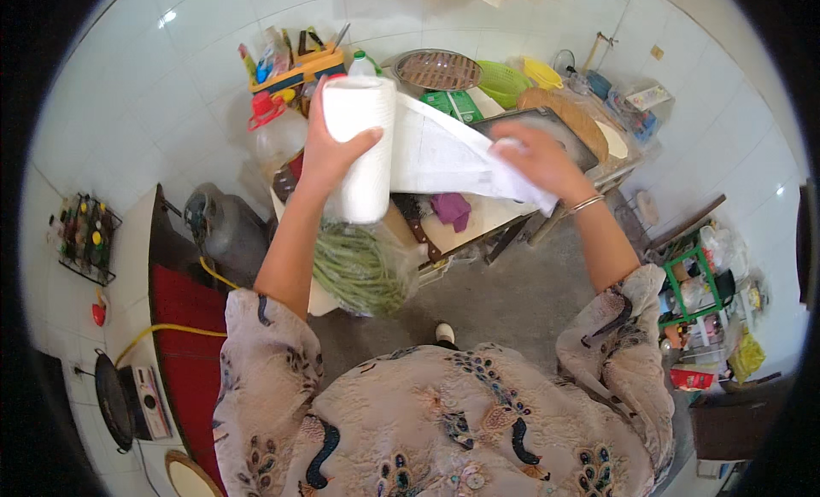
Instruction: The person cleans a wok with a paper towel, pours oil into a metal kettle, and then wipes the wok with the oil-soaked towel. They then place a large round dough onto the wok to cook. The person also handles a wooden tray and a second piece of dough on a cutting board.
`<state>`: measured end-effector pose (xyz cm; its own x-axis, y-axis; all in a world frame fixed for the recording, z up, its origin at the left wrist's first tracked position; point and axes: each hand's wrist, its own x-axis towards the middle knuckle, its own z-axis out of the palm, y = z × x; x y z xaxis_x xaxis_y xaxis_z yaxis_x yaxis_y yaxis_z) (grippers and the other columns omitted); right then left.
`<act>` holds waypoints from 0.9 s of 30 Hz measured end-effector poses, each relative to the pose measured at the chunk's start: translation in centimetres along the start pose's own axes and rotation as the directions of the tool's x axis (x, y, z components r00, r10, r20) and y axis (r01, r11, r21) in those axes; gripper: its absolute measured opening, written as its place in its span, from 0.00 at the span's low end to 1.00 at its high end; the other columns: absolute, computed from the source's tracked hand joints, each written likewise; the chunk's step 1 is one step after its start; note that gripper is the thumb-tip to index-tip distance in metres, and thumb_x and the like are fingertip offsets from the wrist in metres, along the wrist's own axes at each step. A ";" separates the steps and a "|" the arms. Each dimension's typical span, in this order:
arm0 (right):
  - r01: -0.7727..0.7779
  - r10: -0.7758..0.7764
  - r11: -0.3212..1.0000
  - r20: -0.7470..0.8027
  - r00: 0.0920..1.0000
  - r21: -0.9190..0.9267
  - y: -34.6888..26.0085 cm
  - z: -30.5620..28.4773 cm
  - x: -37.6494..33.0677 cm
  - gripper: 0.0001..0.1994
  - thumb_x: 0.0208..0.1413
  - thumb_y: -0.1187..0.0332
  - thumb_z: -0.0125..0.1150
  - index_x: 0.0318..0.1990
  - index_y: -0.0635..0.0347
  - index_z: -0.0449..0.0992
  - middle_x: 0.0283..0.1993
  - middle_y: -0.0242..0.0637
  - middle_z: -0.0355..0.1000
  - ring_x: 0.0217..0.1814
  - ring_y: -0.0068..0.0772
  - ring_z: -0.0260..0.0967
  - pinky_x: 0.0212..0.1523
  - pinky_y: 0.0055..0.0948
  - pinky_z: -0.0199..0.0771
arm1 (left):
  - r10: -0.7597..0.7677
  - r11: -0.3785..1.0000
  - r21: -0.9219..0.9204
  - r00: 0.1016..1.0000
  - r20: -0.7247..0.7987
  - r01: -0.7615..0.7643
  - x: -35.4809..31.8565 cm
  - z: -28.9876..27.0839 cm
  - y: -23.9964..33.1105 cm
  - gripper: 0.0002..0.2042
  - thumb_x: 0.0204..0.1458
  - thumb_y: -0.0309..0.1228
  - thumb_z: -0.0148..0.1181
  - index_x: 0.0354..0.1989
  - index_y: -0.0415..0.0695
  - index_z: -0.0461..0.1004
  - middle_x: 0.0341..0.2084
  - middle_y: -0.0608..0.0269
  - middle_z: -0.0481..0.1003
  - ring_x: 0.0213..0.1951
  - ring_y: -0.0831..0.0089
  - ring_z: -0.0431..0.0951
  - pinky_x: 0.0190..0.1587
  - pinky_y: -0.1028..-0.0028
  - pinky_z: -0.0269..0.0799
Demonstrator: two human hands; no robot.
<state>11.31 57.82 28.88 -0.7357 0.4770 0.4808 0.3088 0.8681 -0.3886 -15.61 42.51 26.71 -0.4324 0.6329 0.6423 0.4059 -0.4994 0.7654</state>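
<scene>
My left hand (335,151) is wrapped round a white paper towel roll (366,176), held upright above the table. From the roll a strip of paper towel (440,155) stretches to the right. Its far end is bunched in my right hand (540,162), which is slightly smeared by motion. Below the roll lies a clear plastic bag of long green beans (363,270). On the table under the strip are a purple cloth (451,210) and a knife with a dark handle (420,232), partly hidden by the roll and paper.
A large plastic jug with a red cap (266,112) stands left of the roll. Behind are a metal strainer tray (437,71), a green basket (504,85) and a yellow bowl (543,73). A gas cylinder (226,228) stands at left, a green-framed rack (690,283) at right.
</scene>
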 end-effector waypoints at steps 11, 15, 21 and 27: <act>-0.261 0.222 0.877 0.141 0.965 0.403 10.0 -2.4 2.2 0.12 0.54 0.62 0.51 0.35 0.63 0.73 0.27 0.39 0.71 0.28 0.23 0.66 0.32 0.25 0.66 | 0.168 0.888 0.459 0.943 -0.286 -0.020 19.0 5.8 -9.2 0.55 0.29 0.40 0.72 0.61 0.33 0.38 0.51 0.42 0.60 0.50 0.58 0.65 0.49 0.70 0.66; -0.167 0.292 0.788 -0.121 0.949 0.593 14.2 -1.7 3.8 0.12 0.54 0.66 0.52 0.42 0.64 0.70 0.34 0.33 0.71 0.35 0.19 0.64 0.37 0.22 0.65 | 0.113 0.938 0.344 0.973 -0.200 -0.038 21.7 11.4 -17.6 0.38 0.25 0.44 0.73 0.45 0.35 0.62 0.41 0.47 0.70 0.43 0.62 0.73 0.45 0.69 0.69; -0.181 0.480 0.321 0.005 0.878 0.930 21.6 -2.9 4.4 0.12 0.55 0.71 0.51 0.44 0.68 0.69 0.42 0.36 0.70 0.42 0.23 0.67 0.43 0.24 0.69 | 0.090 0.892 0.449 0.958 -0.273 0.044 23.6 14.2 -28.8 0.37 0.21 0.41 0.73 0.44 0.38 0.65 0.37 0.53 0.72 0.41 0.60 0.73 0.44 0.66 0.68; -0.104 0.495 0.289 -0.055 0.867 0.952 24.8 -2.4 5.3 0.05 0.56 0.71 0.51 0.32 0.62 0.72 0.32 0.32 0.70 0.38 0.25 0.69 0.44 0.30 0.71 | -0.124 0.810 0.507 0.930 -0.346 0.296 24.9 14.2 -35.8 0.40 0.20 0.35 0.75 0.48 0.40 0.62 0.40 0.54 0.72 0.43 0.60 0.72 0.46 0.66 0.69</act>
<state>16.50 82.22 23.68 -0.4518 0.8509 0.2681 -0.4078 0.0703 -0.9104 -29.45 84.59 14.72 -0.7308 0.4457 0.5170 0.6086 0.0825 0.7892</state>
